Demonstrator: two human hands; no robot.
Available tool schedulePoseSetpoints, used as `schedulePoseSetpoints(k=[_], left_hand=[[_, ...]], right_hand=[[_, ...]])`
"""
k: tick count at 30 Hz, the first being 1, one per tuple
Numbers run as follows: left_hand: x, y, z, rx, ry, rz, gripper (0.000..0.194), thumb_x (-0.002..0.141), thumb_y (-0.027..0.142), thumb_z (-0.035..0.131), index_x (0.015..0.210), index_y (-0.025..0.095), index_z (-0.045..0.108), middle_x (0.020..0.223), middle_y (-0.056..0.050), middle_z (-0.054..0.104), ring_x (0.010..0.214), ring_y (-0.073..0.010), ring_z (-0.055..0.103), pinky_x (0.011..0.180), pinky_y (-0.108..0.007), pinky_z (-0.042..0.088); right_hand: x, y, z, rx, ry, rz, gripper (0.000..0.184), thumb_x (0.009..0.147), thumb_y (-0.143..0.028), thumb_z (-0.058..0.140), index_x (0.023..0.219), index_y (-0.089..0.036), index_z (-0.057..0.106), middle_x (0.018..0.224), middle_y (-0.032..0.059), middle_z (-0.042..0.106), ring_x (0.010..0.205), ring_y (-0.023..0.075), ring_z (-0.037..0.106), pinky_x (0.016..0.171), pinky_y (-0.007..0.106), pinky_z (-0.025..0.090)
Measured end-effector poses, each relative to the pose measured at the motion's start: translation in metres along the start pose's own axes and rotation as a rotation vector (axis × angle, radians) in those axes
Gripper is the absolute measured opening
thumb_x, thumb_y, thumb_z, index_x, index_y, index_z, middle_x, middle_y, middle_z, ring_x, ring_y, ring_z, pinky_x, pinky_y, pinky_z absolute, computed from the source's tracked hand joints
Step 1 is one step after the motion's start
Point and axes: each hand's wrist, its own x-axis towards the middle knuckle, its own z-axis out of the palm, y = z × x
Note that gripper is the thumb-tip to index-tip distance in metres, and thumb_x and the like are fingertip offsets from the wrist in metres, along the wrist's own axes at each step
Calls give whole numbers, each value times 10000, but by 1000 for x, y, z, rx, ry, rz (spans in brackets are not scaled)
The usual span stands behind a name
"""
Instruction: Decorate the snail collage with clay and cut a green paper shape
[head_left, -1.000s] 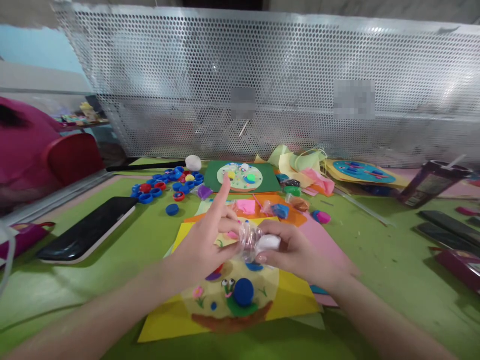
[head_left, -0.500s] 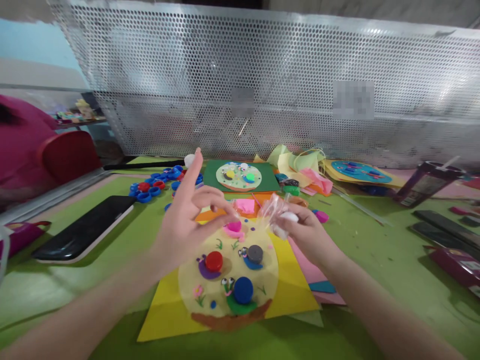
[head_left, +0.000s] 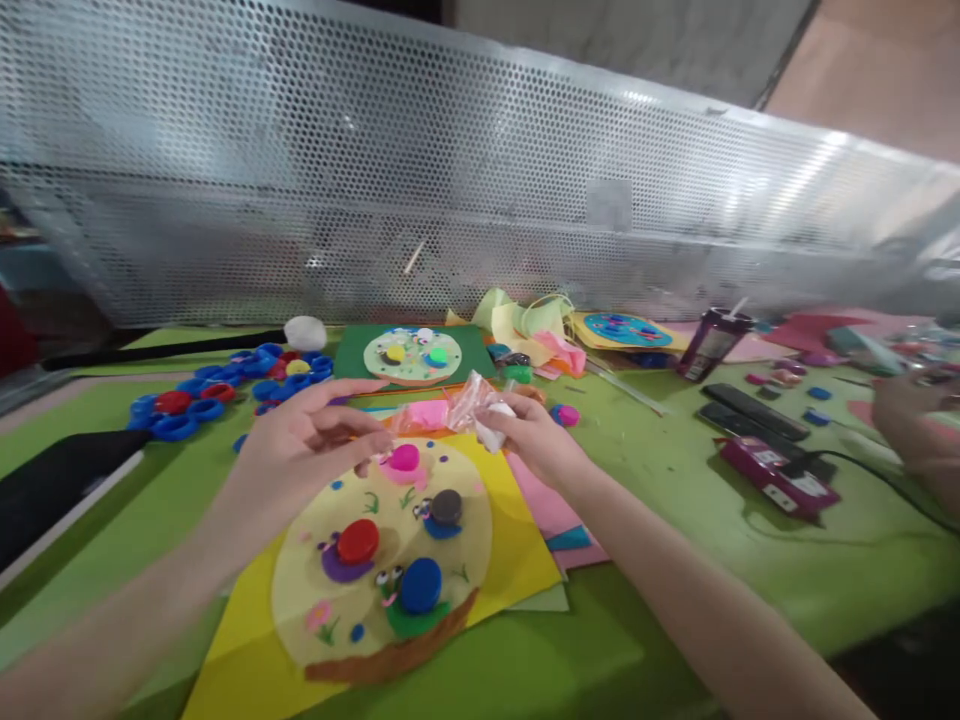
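My right hand (head_left: 544, 440), closed, grips a white lump of modelling clay (head_left: 493, 426) with crumpled clear plastic wrap (head_left: 471, 398) around it. My left hand (head_left: 304, 435) hovers over the upper left of a yellow sheet (head_left: 525, 560); its thumb and fingers are drawn together, and what they hold, if anything, is too small to make out. On the sheet's pale round panel (head_left: 390, 500) are snails with bottle-cap shells: a pink cap (head_left: 406, 457), a grey cap (head_left: 447, 507), a red cap (head_left: 358, 542) and a blue cap (head_left: 421, 585).
Linked blue and red plastic rings (head_left: 176, 428) lie left, beyond a black phone (head_left: 60, 490). A green craft card (head_left: 349, 355) is behind the sheet. To the right are a dark cup with a straw (head_left: 712, 345), a magenta power strip (head_left: 776, 480) and another person's hand (head_left: 919, 420).
The view has swung right, bringing another person's hand in at the right edge. My left hand's raised index finger has come down. My right hand still holds the wrapped white clay.
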Motion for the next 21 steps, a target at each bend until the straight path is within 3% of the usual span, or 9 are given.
schedulePoseSetpoints(k=[5,8,13,17,21], left_hand=[[0,-14,-8,32,33,-147,402,721,344,682,1084,218,561,791,9,718,691,-148,642,617,-221,485],[1,-24,-17,-31,12,-254,488,723,386,674,1160,237,518,772,-3,723,657,-182,647,555,-260,498],[-1,-27,-27,-92,27,-191,484,700,287,674,1164,260,541,702,20,707,629,-160,629,534,-233,483],[-3,-30,-26,-104,-54,-91,544,686,232,673,1204,241,506,673,37,640,597,-129,590,536,-219,469],[0,-36,-25,-110,-104,-86,523,711,250,664,1198,182,485,659,42,585,537,-99,542,481,-197,443]], right_hand=[[4,1,-1,-18,13,7,224,617,-399,691,748,-222,646,682,-19,602,591,110,541,548,240,414],[2,3,2,-41,8,16,177,638,-376,677,722,-224,643,684,-23,604,599,110,546,570,244,423],[-1,5,7,-79,1,40,161,679,-346,645,769,-212,656,759,-24,629,677,114,571,653,241,428],[-1,5,8,-105,23,70,249,634,-384,684,794,-194,656,799,1,652,711,142,584,667,261,432],[-4,5,8,-146,0,83,259,656,-397,684,807,-188,666,805,4,660,741,150,577,694,263,414]])
